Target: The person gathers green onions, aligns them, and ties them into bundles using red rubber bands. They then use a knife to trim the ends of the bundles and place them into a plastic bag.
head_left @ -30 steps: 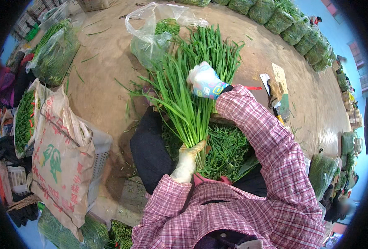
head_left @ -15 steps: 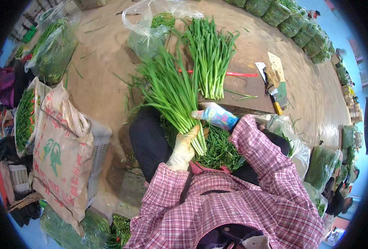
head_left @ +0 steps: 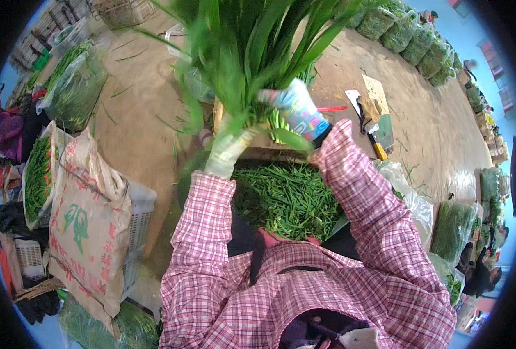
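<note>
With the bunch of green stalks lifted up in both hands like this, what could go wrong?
1. The bunch of green stalks is held only at its base by the left hand and right hand, so loose stalks might slip out onto the pile of cut greens below.
2. The raised leaves hide much of the low board, so the red-handled tool there may be easy to miss.

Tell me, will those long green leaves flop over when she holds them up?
Probably a little. The bunch stands mostly upright, so gripped together the stalks seem fairly stiff, but outer leaves fan and droop sideways. Both hands, left hand and right hand, clasp its base, so it may be bulky. Loose pieces could slip out; many already lie in the pile below.
</note>
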